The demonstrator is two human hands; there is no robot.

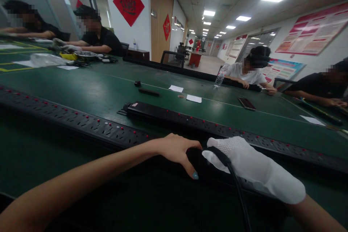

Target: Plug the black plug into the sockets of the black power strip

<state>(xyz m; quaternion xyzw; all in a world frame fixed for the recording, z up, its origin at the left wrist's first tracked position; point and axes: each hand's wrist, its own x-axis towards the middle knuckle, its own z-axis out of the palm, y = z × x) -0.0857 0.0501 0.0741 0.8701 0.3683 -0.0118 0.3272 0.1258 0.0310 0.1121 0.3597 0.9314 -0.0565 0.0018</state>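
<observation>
My bare left hand (176,150) curls its thumb and fingers around the black end (197,157) of a power strip, close to the table's near edge. My right hand (236,154), in a white dotted glove, is closed on a black cable (237,181) at its thick end, right beside the left hand. From there the cable hangs down toward me. Just past my hands lies a long black power strip (176,116) with red switches, running to the right. Another long strip (81,117) stretches off to the left. Where the cable end meets the strip is hidden by my fingers.
On the green table (108,87) lie a phone (247,103), white paper slips (194,98), a short black bar (149,92) and a small black part (137,83). A water bottle (220,76) stands farther back. Several people sit around the table; tools and plastic bags (46,59) lie at left.
</observation>
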